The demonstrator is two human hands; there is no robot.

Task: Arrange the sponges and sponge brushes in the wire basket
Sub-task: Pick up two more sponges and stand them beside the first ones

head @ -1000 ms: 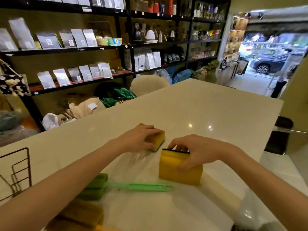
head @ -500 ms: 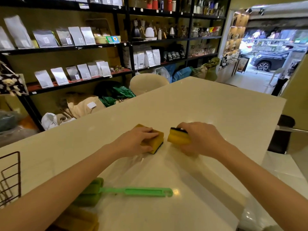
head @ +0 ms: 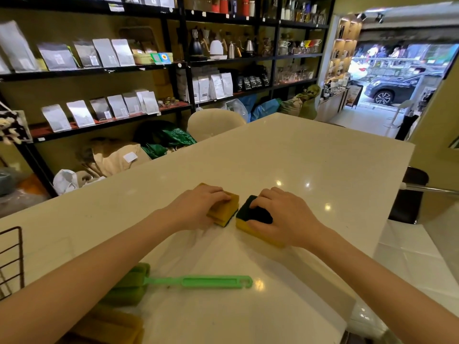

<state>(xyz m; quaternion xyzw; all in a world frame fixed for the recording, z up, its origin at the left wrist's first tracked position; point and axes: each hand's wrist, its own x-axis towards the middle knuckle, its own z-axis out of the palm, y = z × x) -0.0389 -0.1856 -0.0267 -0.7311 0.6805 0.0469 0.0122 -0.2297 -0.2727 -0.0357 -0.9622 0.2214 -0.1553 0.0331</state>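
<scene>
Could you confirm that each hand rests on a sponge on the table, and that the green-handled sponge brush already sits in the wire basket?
Not quite: the head view shows the sponge brush lying on the table, outside the wire basket. The rest stands.

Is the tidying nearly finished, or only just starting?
Only starting, it seems. Nothing shows in the visible part of the wire basket. The left hand and right hand each press a sponge on the table. The green sponge brush lies untouched.
</scene>
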